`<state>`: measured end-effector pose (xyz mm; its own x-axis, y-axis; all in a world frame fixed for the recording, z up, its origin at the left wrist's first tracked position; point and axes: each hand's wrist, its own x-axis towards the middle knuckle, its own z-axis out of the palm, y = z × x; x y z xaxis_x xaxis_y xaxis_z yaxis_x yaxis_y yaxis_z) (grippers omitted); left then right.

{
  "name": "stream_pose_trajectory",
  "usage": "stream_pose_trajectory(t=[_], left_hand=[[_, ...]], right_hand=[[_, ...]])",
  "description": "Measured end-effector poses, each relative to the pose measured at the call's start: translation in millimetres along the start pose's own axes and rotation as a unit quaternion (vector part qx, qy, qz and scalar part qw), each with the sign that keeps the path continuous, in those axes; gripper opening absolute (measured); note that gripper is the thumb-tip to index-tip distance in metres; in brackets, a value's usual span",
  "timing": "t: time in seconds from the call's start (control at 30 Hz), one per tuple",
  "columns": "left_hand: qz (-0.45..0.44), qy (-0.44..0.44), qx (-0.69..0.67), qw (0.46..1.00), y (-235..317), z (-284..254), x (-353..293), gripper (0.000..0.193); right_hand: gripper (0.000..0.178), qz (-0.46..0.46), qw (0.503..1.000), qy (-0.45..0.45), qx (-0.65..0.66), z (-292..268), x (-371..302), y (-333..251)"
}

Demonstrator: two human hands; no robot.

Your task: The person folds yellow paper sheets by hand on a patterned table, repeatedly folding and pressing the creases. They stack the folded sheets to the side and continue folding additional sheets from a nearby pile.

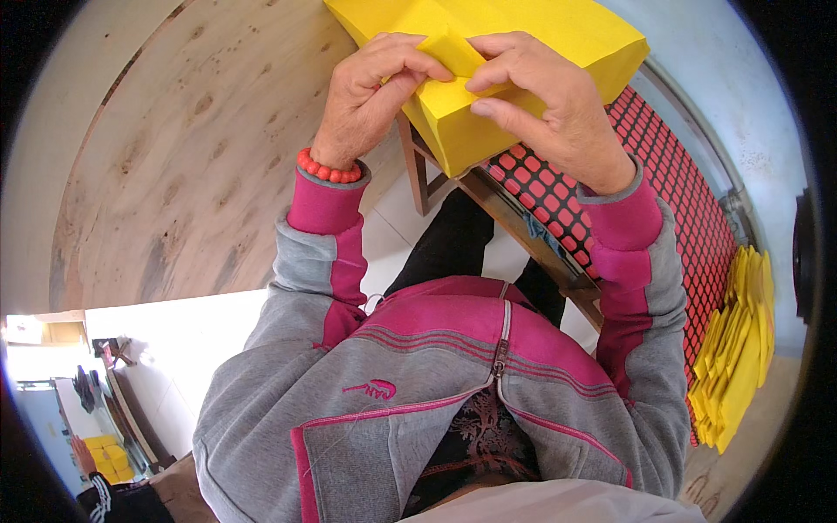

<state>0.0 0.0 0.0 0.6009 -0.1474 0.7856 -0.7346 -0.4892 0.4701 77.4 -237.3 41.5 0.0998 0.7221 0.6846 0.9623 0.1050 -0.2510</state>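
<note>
Two hands (368, 94) (558, 103) on one boxy yellow form (462, 126)

Grey-and-magenta zip jacket (445, 357) with magenta cuffs (324, 205), orange-red bead bracelet (330, 169), black trousers (446, 242)

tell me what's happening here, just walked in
Someone in a grey and pink jacket is working barehanded on a yellow box-shaped piece. The left hand and the right hand meet at its near end, fingers pinching the yellow material around a small raised flap. Right now the flap stands up between them. Over on the right, more yellow pieces lie in a loose stack beside a red-and-black patterned surface.
</note>
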Motion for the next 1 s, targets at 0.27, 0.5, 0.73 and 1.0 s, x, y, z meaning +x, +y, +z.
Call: stream_pose_trajectory(t=[0.27,0.5,0.73,1.0], left_hand=[[-0.048,0.007,-0.065,0.997,7,-3,-2,0.021],[-0.074,-0.002,-0.079,0.994,8,-5,-2,0.021],[-0.087,0.002,-0.093,0.992,8,-4,-3,0.019],[-0.043,0.000,-0.047,0.998,9,0,-1,0.020]], right_hand=[[0.014,-0.017,0.993,0.088,-0.082,22,-1,1],[0.011,-0.021,0.991,0.098,-0.090,24,-1,2],[0.012,-0.014,0.994,0.086,-0.071,21,-3,-3],[0.018,-0.035,0.986,0.131,-0.095,24,9,-16]])
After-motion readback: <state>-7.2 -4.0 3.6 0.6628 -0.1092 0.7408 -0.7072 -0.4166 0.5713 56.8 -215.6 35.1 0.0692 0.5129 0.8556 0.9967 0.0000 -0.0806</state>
